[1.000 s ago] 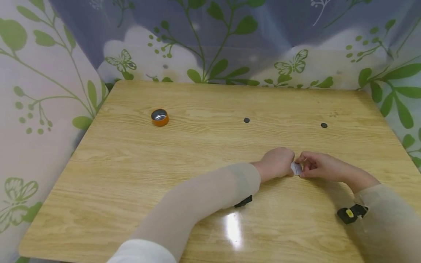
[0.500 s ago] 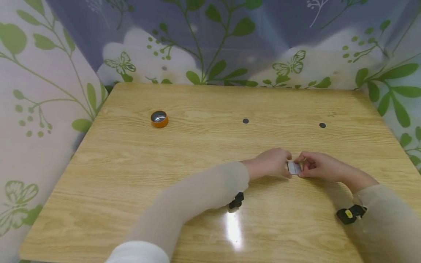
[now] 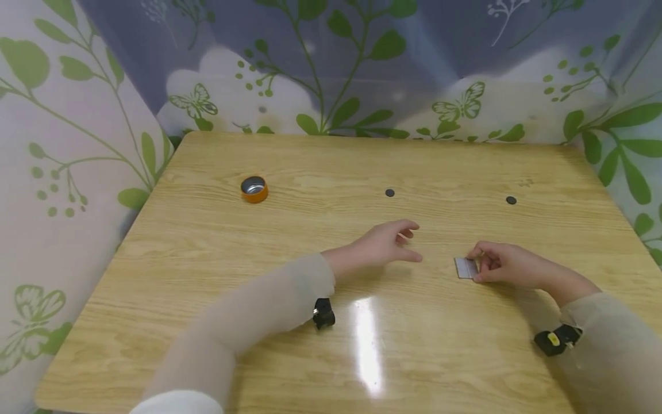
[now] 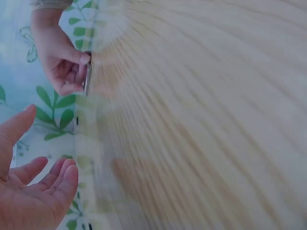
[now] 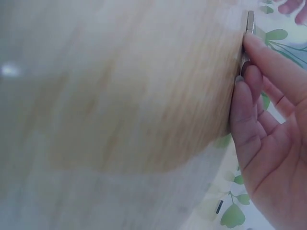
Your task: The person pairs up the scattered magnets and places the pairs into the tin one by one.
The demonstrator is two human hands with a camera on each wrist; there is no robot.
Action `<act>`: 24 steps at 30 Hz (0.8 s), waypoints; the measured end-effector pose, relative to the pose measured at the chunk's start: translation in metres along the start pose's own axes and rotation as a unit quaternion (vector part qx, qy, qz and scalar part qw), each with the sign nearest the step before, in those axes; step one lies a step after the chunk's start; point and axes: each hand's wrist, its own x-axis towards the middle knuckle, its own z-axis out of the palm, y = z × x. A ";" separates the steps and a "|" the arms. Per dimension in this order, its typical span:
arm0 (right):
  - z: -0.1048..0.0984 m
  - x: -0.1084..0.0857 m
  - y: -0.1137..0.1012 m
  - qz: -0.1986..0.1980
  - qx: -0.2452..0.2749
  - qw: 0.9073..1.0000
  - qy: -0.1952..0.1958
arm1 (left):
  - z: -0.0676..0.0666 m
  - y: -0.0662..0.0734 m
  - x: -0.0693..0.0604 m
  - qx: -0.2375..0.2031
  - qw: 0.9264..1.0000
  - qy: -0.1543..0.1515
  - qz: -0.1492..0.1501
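Observation:
A small flat silver-grey square piece (image 3: 466, 268) with a line across it lies at the right of the table in the head view; its exact kind cannot be told. My right hand (image 3: 509, 264) pinches its right side between thumb and fingers. Only a thin metallic edge of the piece (image 5: 250, 21) shows beyond the fingers in the right wrist view. To the left, my left hand (image 3: 380, 244) is held above the table, apart from the piece, fingers spread and holding nothing. The left wrist view shows its palm and loosely bent fingers.
An orange-rimmed round metal bowl (image 3: 254, 190) stands at the back left of the wooden table (image 3: 289, 230). Two small dark discs (image 3: 390, 192) lie further back, one at mid-table and one to the right. Leaf-patterned cloth hangs behind and beside the table.
My left hand has let go of the grey piece and moved left, its fingers spreading. My right hand keeps its pinch on the piece at nearly the same spot.

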 end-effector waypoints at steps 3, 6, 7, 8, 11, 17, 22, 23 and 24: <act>-0.001 -0.001 0.000 -0.004 0.000 1.000 -0.001 | -0.008 -0.004 -0.007 -0.007 1.000 0.005 -0.007; -0.001 -0.001 0.001 -0.009 0.005 1.000 -0.001 | -0.014 -0.008 -0.013 -0.038 0.999 0.010 -0.008; -0.001 -0.001 0.001 -0.010 0.005 1.000 -0.002 | -0.016 -0.010 -0.015 -0.052 0.999 0.010 -0.008; 0.000 -0.001 0.001 -0.010 0.005 1.000 -0.002 | -0.018 -0.011 -0.018 -0.066 0.998 0.012 -0.008; 0.001 0.000 0.001 -0.010 0.004 1.000 -0.004 | -0.026 -0.018 -0.028 -0.098 0.995 0.015 -0.010; 0.000 0.000 0.000 -0.012 -0.004 1.000 -0.007 | -0.043 -0.028 -0.047 -0.110 0.993 0.047 -0.025; -0.002 0.000 0.001 -0.012 0.000 1.000 -0.005 | -0.055 -0.039 -0.059 -0.130 0.988 0.077 -0.039; -0.002 0.000 0.001 -0.012 0.005 1.000 -0.005 | -0.056 -0.041 -0.061 -0.136 0.987 0.081 -0.042; -0.002 0.000 0.002 -0.011 0.007 1.000 -0.005 | -0.058 -0.044 -0.063 -0.140 0.985 0.085 -0.045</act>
